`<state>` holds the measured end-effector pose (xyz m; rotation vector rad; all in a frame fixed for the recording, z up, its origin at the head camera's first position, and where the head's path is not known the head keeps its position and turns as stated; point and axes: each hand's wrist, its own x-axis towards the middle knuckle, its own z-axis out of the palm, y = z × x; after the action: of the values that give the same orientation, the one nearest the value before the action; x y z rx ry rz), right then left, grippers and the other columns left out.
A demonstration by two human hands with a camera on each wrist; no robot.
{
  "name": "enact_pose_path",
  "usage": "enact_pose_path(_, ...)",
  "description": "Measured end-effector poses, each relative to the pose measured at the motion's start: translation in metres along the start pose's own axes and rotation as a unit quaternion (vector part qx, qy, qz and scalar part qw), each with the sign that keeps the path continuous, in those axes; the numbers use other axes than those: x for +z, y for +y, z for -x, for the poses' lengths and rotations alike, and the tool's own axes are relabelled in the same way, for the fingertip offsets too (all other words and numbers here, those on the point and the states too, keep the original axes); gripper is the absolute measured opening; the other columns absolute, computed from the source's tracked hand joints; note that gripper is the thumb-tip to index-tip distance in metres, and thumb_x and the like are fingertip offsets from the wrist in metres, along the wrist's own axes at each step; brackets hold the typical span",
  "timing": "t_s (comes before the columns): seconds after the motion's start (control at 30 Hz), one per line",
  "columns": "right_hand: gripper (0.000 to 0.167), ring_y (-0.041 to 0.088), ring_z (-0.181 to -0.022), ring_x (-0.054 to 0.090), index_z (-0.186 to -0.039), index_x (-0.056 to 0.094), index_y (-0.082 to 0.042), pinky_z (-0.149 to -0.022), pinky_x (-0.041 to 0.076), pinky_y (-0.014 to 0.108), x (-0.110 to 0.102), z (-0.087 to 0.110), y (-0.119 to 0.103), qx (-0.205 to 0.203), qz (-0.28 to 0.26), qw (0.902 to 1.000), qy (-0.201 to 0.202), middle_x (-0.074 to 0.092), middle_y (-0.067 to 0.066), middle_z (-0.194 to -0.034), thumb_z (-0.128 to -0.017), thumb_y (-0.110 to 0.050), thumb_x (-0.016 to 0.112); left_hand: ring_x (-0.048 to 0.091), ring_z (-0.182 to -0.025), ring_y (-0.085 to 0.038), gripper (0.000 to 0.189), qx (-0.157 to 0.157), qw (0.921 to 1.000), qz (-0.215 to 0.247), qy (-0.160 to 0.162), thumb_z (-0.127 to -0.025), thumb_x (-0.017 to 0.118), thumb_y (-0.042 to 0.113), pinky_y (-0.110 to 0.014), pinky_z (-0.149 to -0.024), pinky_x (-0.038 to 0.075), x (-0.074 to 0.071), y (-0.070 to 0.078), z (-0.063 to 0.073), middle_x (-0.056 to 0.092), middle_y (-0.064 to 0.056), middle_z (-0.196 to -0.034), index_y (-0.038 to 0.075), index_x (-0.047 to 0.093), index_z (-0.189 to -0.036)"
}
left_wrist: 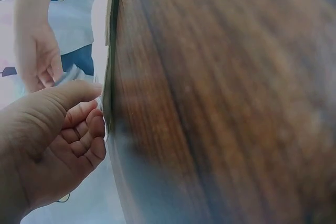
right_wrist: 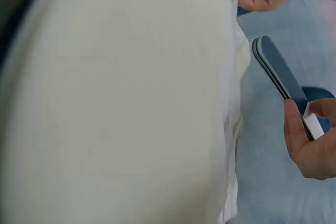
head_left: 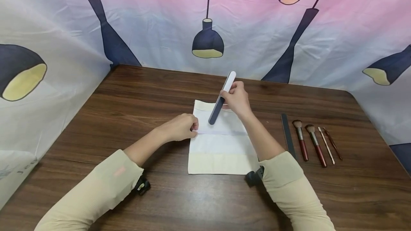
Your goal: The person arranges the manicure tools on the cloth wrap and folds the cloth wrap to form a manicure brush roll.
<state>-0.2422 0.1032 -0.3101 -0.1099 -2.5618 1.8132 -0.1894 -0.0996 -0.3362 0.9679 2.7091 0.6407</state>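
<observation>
A white cloth pouch with cream bands lies flat on the table, a crosswise seam or pocket edge running over its middle. At its left edge my left hand pinches the fabric between thumb and curled fingers; the left wrist view shows the thumb against the cloth edge. Above the upper part of the pouch, my right hand holds a nail file, dark grey at the lower end and white at the upper. The file is tilted, and in the right wrist view its edge looks layered.
On the wooden table, right of the pouch, lie a dark nail file, two makeup brushes with red handles, a thin white stick and a thin brown tool. A lamp-printed curtain hangs behind.
</observation>
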Motion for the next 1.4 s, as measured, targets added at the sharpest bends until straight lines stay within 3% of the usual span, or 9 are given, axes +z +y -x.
enact_pose_path(0.43, 0.04, 0.019, -0.063, 0.061, -0.115, 0.033, -0.003, -0.057, 0.053, 0.032, 0.032, -0.009, -0.007, 0.027, 0.006, 0.9988, -0.041, 0.056, 0.017, -0.098, -0.086, -0.009, 0.061, 0.046, -0.066, -0.012, 0.006, -0.009, 1.0, 0.003, -0.001, -0.08, 0.065, 0.005, -0.025, -0.059, 0.039, 0.0, 0.003, -0.004, 0.051, -0.001, -0.071, 0.006, 0.06, -0.078)
enact_pose_path(1.1, 0.04, 0.024, -0.067, 0.063, -0.116, 0.036, 0.0, -0.057, 0.053, 0.03, 0.04, -0.006, 0.0, 0.059, 0.087, 0.9882, -0.111, 0.056, 0.017, -0.092, -0.087, -0.012, 0.061, 0.046, -0.067, -0.012, 0.009, 0.0, 1.0, -0.008, 0.005, -0.082, 0.066, 0.007, -0.025, -0.06, 0.039, 0.0, 0.003, -0.001, 0.051, -0.001, -0.074, 0.007, 0.058, -0.077)
enact_pose_path(1.4, 0.038, 0.017, -0.057, 0.058, -0.114, 0.036, 0.001, -0.055, 0.053, 0.028, 0.04, -0.006, 0.0, 0.079, 0.103, 0.9823, -0.135, 0.055, 0.016, -0.081, -0.086, -0.01, 0.06, 0.047, -0.068, -0.012, 0.006, -0.007, 1.0, 0.001, 0.0, -0.083, 0.066, 0.006, -0.025, -0.06, 0.039, -0.001, 0.003, 0.001, 0.052, -0.001, -0.075, 0.005, 0.06, -0.081)
